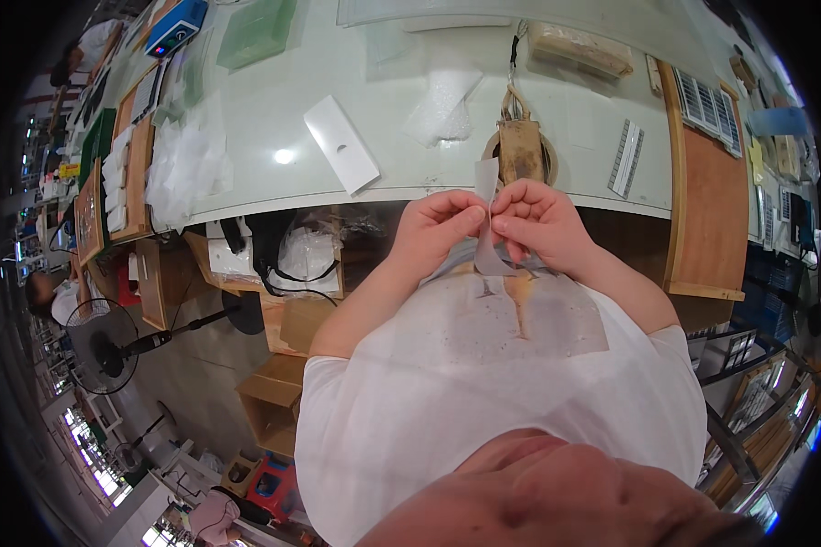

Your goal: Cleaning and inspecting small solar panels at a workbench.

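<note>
My left hand (445, 228) and my right hand (540, 223) meet just off the table's front edge. Both are closed in a pinch on a narrow, whitish translucent strip (488, 253), held upright between them. One end of the strip rises above the fingers, and the other hangs below toward my shirt. Beyond my right hand, a worn brown block (521, 150) with a cord sits on a round base on the table. Further left on the tabletop lies a white box (341, 144) with a notch in it. Between them is a crumpled clear plastic bag (445, 105).
A pile of thin white bags (187, 169) covers the table's left end. Green sheets (257, 32) and a blue device (175, 25) stand behind it. On the right are a printed strip (626, 159) and a wooden panel (710, 182). A standing fan (109, 351) is at the left.
</note>
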